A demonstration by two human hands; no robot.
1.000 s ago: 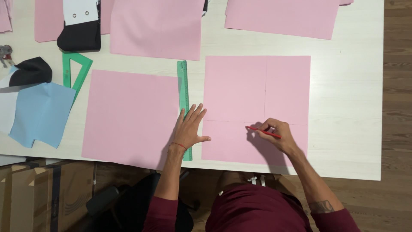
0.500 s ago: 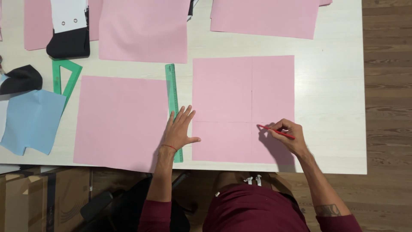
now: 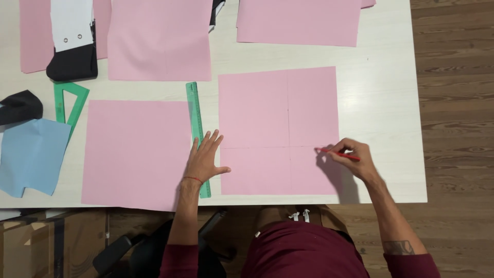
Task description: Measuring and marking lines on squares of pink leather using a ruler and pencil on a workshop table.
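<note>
Two bare hands work over a white counter [image 3: 381, 103] strewn with paper, seen from our head camera. Our right hand [image 3: 355, 159] pinches a red pencil [image 3: 338, 154] in a closed grip, thumb and fingers wrapped around its shaft, the tip touching a pink square sheet [image 3: 257, 113] at the right end of the horizontal line that crosses it. A vertical line also divides that sheet into quarters. Our left hand [image 3: 205, 159] lies flat and open, fingers spread, holding nothing; its palm presses on a green ruler [image 3: 194, 110] that runs along the gap between this sheet and a second pink sheet [image 3: 134, 152] to the left, and its thumb reaches onto the marked sheet's edge. A green set square [image 3: 66, 105] lies further left, just above a light blue paper piece [image 3: 31, 154]. More pink sheets [image 3: 159, 41] line the far edge, beside a black and white cut-out shape [image 3: 72, 41]. Wooden floor [image 3: 458, 103] shows to the right.
</note>
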